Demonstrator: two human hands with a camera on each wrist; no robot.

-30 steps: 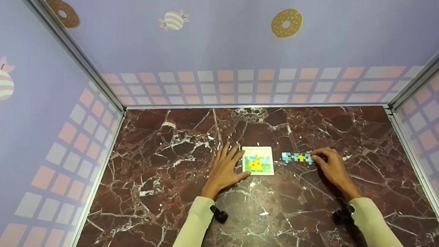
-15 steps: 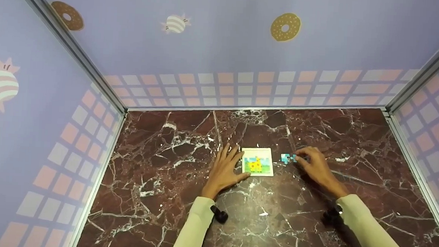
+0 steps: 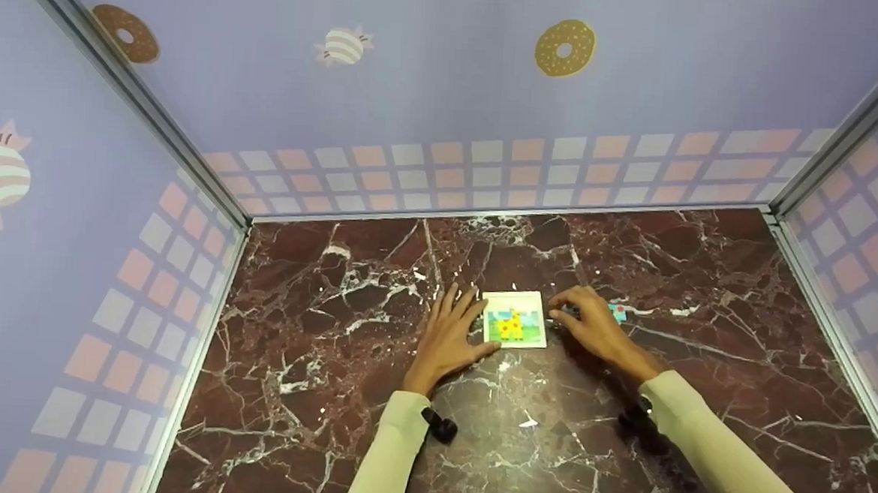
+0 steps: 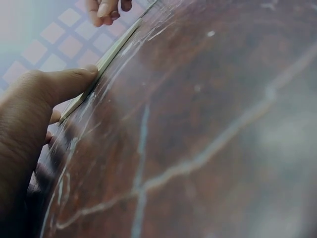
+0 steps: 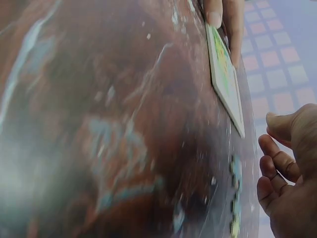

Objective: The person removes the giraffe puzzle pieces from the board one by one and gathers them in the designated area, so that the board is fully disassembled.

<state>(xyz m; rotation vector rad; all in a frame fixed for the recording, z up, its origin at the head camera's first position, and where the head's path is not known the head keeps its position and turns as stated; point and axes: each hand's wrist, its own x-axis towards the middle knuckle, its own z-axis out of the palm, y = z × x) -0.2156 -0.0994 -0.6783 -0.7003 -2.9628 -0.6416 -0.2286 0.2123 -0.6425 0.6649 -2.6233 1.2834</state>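
Note:
In the head view, a square puzzle board (image 3: pixel 513 301) with a yellow giraffe picture and a cream strip along its top lies flat on the table. My left hand (image 3: pixel 449 345) rests spread at its left side, fingers extended, the thumb touching the lower edge. The left wrist view shows that thumb (image 4: pixel 74 82) against the board's rim. My right hand (image 3: pixel 592 326) hovers just right of the board, fingers bent, thumb and index finger apart with nothing seen between them. Below it, puzzle pieces (image 5: pixel 237 171) lie in a row; one blue piece (image 3: pixel 617 312) shows beyond the hand.
The tabletop (image 3: pixel 311 390) is dark red with white marble veins. Lilac panels (image 3: pixel 433 73) printed with doughnuts, sweets and checks enclose it at the back and both sides, with grey metal rails (image 3: pixel 139 88) at the corners.
My right hand has moved left above the row of puzzle pieces, from its right end to close by the board. The row's right-end piece is uncovered. My left hand and the board stay put.

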